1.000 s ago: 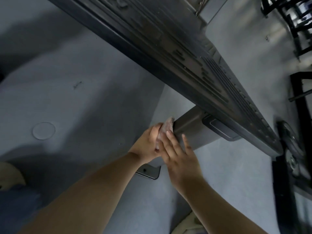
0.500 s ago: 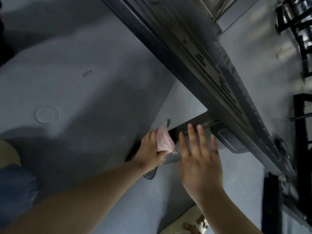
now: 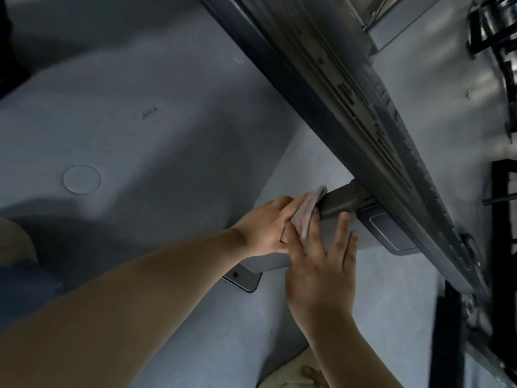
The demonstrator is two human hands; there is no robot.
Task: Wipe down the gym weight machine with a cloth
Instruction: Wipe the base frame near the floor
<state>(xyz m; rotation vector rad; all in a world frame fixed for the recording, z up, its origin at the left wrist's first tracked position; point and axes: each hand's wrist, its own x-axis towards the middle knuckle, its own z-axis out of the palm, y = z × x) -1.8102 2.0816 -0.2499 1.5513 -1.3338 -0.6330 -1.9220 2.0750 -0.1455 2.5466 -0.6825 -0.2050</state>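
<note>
The weight machine's long grey upright (image 3: 349,113) runs diagonally from top centre to lower right. A short grey foot beam (image 3: 340,204) branches off it toward me and ends in a floor plate (image 3: 243,278). A small pink-and-white cloth (image 3: 306,212) lies over the beam's top edge. My left hand (image 3: 265,228) grips the cloth against the beam. Beside it, my right hand (image 3: 321,264) lies flat on the beam's side, fingers straight, partly over the cloth's lower end.
Grey-blue floor (image 3: 140,121) spreads to the left with a round inset disc (image 3: 82,179). Black machine frames (image 3: 500,205) and a dark rack (image 3: 492,29) stand at the right. My foot (image 3: 310,373) shows at the bottom edge.
The right hand has dropped from hovering with spread fingers onto the beam beside the cloth. The left hand has brought the cloth back up over the beam's top edge.
</note>
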